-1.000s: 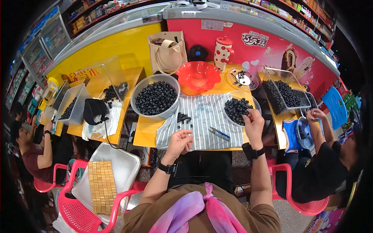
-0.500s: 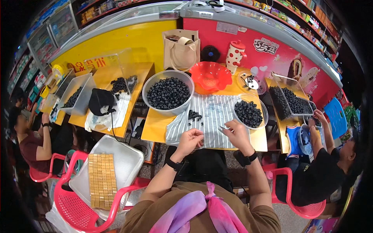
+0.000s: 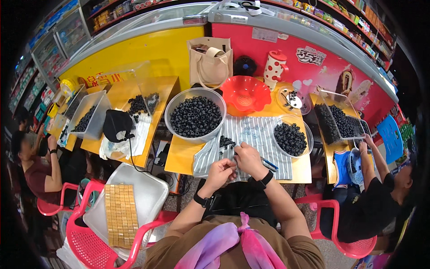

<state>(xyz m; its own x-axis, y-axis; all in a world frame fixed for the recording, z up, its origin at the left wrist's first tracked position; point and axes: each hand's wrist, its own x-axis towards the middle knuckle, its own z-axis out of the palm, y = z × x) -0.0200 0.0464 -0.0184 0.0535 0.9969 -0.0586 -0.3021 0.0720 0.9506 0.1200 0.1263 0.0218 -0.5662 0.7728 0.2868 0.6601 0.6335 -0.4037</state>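
Anything between fingers (image 3: 230, 169) too small to tell; blue tool (image 3: 270, 165) partly hidden.

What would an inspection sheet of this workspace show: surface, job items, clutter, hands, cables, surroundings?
Surface: wooden table, partly covered by a striped cloth.
Job items: black beads in a large tub and a smaller bowl; loose pile on the cloth; blue tool beside the right hand.
Clutter: red bowl, spotted cup and tote toward the back.
Hands: left hand and right hand close together over the cloth's near part, fingers bent; anything held is too small to tell.
Cables: dark cord hanging off the left table.
Surroundings: person seated left, another right; counter behind; pink chair at left.
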